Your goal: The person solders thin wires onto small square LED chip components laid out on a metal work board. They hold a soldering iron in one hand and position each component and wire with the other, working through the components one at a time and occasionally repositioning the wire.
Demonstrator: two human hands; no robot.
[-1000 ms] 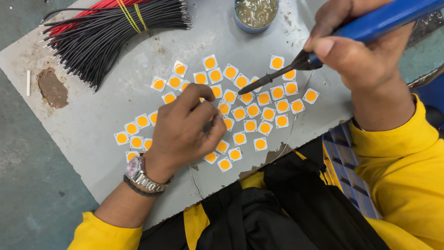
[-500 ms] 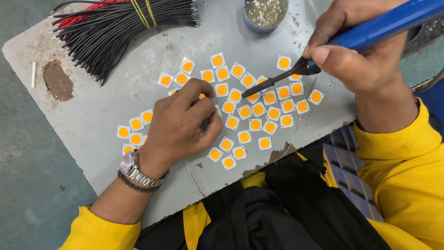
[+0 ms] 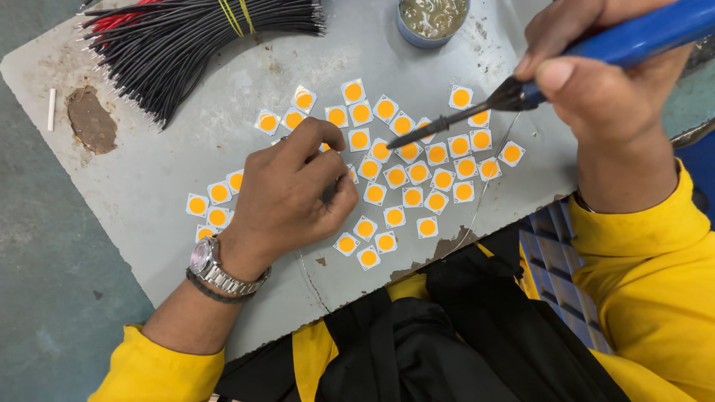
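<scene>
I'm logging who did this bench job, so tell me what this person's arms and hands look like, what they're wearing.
Both hands are bare, no gloves. The left hand has a silver metal wristwatch with a pale dial, and a thin dark band beside it. Both arms wear bright yellow sleeves, the left pushed up past the forearm. No rings show on the right hand.

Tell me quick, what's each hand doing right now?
Left hand: curled, fingertips pinched at the square chips; what it holds cannot be told.
Right hand: closed around the blue-handled soldering iron.

The person is wearing bright yellow long sleeves (image 3: 655, 246), with a silver metal wristwatch (image 3: 212, 266) and a thin dark band (image 3: 212, 292) sitting beside it on the left wrist.
</scene>
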